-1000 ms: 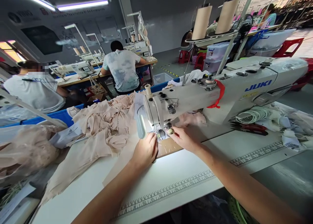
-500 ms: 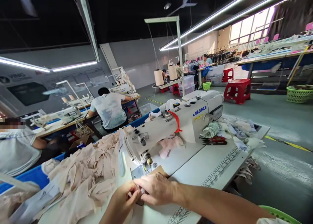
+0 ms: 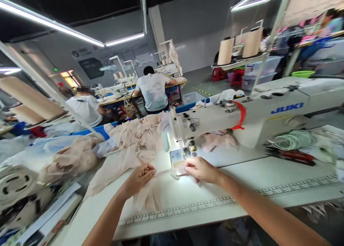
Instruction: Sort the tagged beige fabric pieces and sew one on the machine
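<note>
A white JUKI sewing machine (image 3: 212,120) stands before me, its lamp lighting the needle plate. My left hand (image 3: 141,176) is left of the needle, fingers pinched on a thin beige fabric piece (image 3: 150,195) that drapes over the table toward me. My right hand (image 3: 200,170) is closed just in front of the presser foot, with its fingertips at the fabric's other end; its exact grip is partly hidden. Between the hands the fabric is stretched out beside the needle plate (image 3: 176,155). Behind my left hand lies a heap of beige fabric pieces (image 3: 139,135).
Red-handled scissors (image 3: 295,155) and a coil of pale green cord (image 3: 294,140) lie at the right. A printed ruler (image 3: 199,206) runs along the table's front. Thread cones (image 3: 225,51) stand behind the machine. Two people sit at machines ahead. A white reel (image 3: 16,187) is at left.
My view has swung left and down. My hands, together near the needle before, are now apart, the left one moved leftward, with beige fabric spread between them.
</note>
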### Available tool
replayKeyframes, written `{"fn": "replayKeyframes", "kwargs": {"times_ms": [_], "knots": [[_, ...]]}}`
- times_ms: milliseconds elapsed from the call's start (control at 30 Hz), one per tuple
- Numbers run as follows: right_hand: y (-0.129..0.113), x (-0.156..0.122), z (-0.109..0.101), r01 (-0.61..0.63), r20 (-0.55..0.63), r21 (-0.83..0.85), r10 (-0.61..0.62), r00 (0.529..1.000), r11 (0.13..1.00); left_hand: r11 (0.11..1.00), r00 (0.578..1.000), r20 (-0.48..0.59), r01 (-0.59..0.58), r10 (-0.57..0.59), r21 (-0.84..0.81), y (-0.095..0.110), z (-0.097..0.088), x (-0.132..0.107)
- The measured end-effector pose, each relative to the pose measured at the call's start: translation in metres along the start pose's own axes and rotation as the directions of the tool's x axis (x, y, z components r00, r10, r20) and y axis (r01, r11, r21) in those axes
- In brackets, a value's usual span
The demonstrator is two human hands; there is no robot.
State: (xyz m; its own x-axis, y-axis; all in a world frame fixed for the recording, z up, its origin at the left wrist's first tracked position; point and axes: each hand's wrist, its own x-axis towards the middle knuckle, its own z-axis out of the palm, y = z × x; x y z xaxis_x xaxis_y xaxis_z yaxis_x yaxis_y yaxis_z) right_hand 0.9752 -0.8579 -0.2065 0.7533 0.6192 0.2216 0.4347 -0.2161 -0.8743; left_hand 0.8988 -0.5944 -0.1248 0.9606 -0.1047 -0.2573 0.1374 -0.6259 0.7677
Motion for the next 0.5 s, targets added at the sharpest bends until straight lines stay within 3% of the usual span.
{"fn": "replayKeyframes", "kwargs": {"times_ms": [133,333,400,500], "knots": [[0.003,0.002,0.001,0.155,-0.021,-0.215,-0.164,0.986,0.964,0.989,0.996,0.023,-0.090,0.088,0.115,-0.017,-0.010,-0.018],[0.013,0.003,0.007,0.147,-0.004,-0.373,-0.160,0.987,0.916,0.850,0.982,-0.130,-0.047,0.135,0.525,-0.050,-0.033,-0.029],[0.018,0.003,0.011,0.106,-0.053,-0.479,-0.150,0.987,0.871,0.803,0.955,-0.233,-0.007,0.181,0.596,-0.053,-0.037,-0.030],[0.026,0.004,0.014,0.068,-0.097,-0.582,-0.152,0.984,0.810,0.715,0.874,-0.360,0.021,0.327,0.699,-0.052,-0.039,-0.025]]}}
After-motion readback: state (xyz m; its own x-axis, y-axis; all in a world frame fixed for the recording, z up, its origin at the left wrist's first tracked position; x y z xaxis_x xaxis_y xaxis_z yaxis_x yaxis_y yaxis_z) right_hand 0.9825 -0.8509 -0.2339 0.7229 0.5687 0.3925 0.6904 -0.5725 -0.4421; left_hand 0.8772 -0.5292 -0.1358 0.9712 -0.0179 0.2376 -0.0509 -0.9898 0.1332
